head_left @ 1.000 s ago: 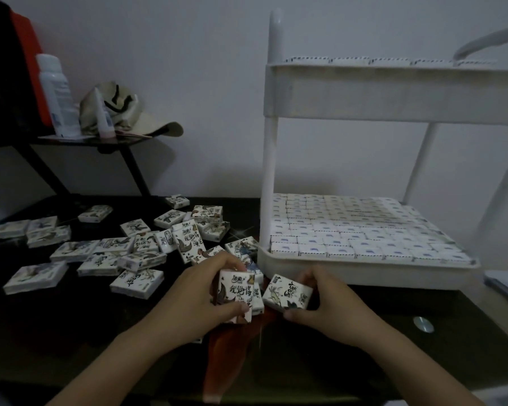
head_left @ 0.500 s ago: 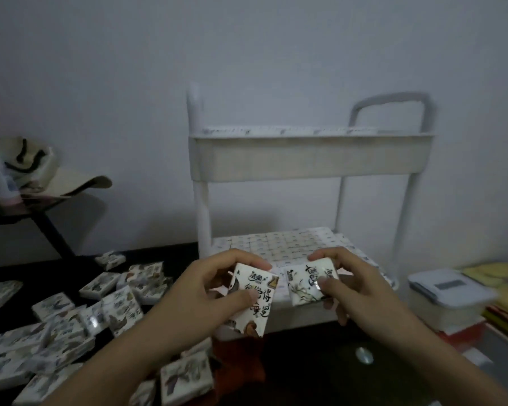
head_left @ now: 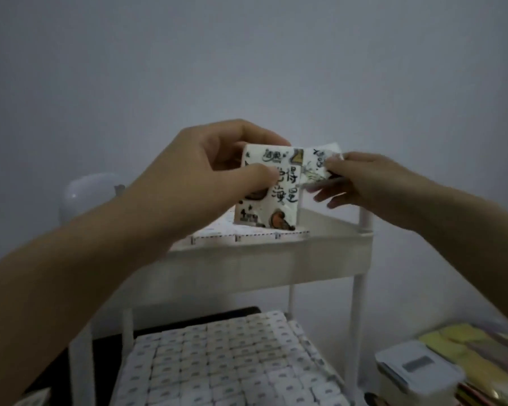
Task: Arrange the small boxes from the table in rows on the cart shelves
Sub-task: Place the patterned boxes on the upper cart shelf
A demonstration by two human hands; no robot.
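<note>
Left hand (head_left: 206,177) grips tall box (head_left: 279,206) — right hand (head_left: 373,183) pinches small box (head_left: 314,168)

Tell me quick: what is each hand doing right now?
Left hand: holding the box with bold characters.
Right hand: pinching a second box beside it.

Printed box (head_left: 272,189): white, black calligraphy, upright just over cart (head_left: 358,303) top shelf (head_left: 276,259). Second box (head_left: 317,168) tilted, touching its upper right. Front row (head_left: 247,237) lines that shelf's edge. Box rows (head_left: 217,361) packed tight lower in cart.
</note>
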